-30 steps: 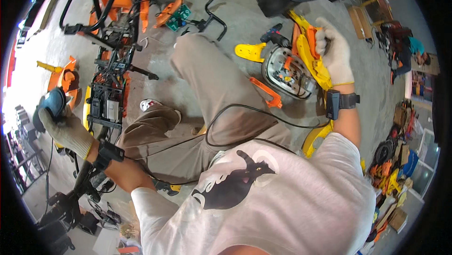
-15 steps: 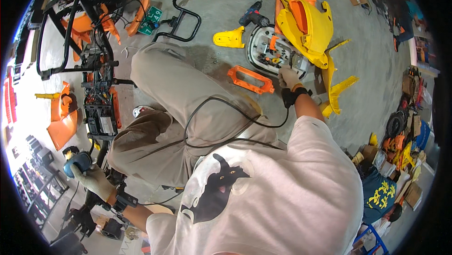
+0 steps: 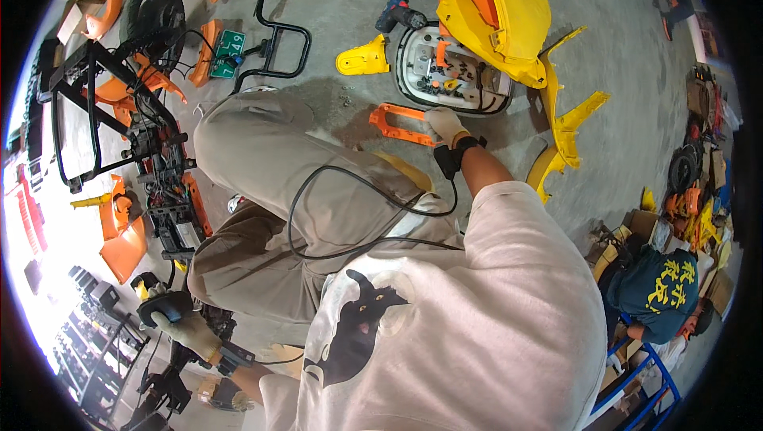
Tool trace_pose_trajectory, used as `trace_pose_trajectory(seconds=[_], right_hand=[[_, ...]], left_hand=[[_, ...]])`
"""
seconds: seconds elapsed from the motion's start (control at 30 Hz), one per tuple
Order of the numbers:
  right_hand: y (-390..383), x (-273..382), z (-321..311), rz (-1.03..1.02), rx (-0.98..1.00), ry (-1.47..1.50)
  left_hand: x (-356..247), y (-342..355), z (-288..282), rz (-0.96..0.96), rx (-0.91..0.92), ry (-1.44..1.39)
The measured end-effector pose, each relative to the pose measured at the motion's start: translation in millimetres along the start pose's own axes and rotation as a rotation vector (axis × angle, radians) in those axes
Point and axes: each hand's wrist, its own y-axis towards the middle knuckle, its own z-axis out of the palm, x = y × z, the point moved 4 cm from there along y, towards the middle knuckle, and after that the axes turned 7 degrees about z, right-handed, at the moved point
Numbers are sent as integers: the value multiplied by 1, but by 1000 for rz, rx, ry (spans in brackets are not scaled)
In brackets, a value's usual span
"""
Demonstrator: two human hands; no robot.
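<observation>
My right hand, in a pale glove, has its fingers closed at the right end of an orange rectangular frame on the floor. Just beyond it lies a pale shell with a black rim, with several small loose parts in it. My left hand, also gloved, grips a dark rounded part beside the stripped two-wheeler; a bit of yellow shows behind that part. Its underside is hidden by my fingers. A black cable runs across my lap to my right wrist.
Beyond the shell lie a yellow body panel, a cordless drill and a small yellow cover. A black tubular rack and green plate are farther left. Another person bends over at the right, near a blue metal frame.
My right hand has moved from the shell's near edge leftward to the orange frame's right end. My left hand has turned the dark part. The whole view has shifted.
</observation>
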Motion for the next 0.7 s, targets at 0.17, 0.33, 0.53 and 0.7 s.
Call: trace_pose_trajectory(seconds=[0.17,0.33,0.53,0.7], right_hand=[[17,-17,11,-38,52,-9],[36,-34,19,27,73,47],[37,-32,30,6,-21,-220],[43,5,40,-289,-56,-809]], left_hand=[[6,-13,0,-12,118,18],[10,-23,2,-48,141,-262],[2,-37,20,-87,161,-469],[6,-31,31,-99,27,-416]])
